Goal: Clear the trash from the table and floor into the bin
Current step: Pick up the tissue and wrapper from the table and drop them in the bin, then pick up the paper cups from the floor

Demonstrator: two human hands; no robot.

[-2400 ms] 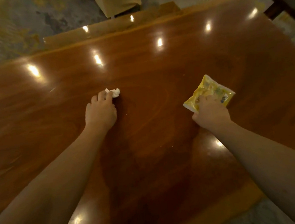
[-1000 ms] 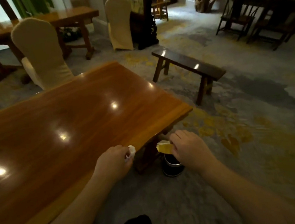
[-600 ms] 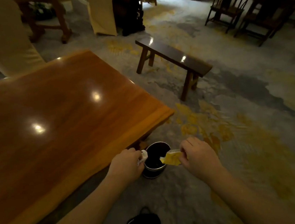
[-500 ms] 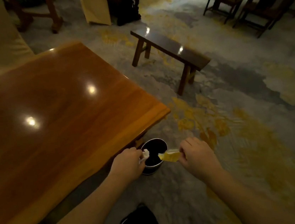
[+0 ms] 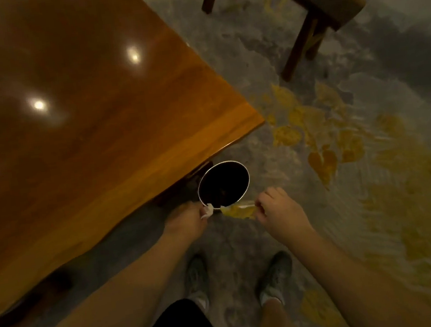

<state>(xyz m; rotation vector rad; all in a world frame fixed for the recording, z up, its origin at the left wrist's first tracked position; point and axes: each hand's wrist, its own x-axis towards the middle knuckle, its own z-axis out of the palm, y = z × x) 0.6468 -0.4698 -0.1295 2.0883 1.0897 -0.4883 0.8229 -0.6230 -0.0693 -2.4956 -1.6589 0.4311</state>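
A round dark bin (image 5: 245, 172) with a bright metal rim stands on the floor by the table's near corner. My left hand (image 5: 186, 221) is closed around a small white crumpled tissue (image 5: 208, 209), held at the bin's near left rim. My right hand (image 5: 280, 211) pinches a yellow snack wrapper (image 5: 238, 211), which hangs just over the near edge of the bin. Both hands sit side by side, the bin's dark opening right beyond them.
The glossy wooden table (image 5: 75, 112) fills the upper left, its corner overhanging near the bin. A dark wooden bench (image 5: 311, 2) stands at the upper right. Patterned grey and yellow carpet (image 5: 342, 147) covers the floor. My two shoes (image 5: 196, 282) are below the hands.
I have carried the tissue and wrapper from the table top to the bin at the table's corner. The view has tilted down, and both hands are now at the bin's near rim.
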